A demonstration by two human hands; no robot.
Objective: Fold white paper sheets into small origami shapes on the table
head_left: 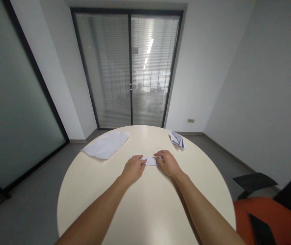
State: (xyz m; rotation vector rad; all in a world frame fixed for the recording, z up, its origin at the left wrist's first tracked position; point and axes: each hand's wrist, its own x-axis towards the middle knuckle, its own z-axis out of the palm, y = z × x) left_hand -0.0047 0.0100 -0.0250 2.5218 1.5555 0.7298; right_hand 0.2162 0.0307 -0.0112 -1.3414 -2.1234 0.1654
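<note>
Near the middle of the round table, a narrow folded sheet of white paper [150, 161] lies between my two hands. My left hand [134, 167] is closed on its left end, thumb toward the centre. At the other end, my right hand [168, 162] grips the paper with bent fingers. The fingers cover both ends, and a thin tip pokes out left of my left hand. Beyond my right hand stands a folded paper piece [177, 140] with blue-grey inner faces. A larger creased white sheet [107, 145] lies at the back left, overhanging the table's edge.
The round cream table [145, 207] fills the lower middle. An orange chair [275, 217] with black armrests stands close on the right. Behind the table are glazed doors with blinds [127, 71], and a frosted glass panel [15, 95] is on the left.
</note>
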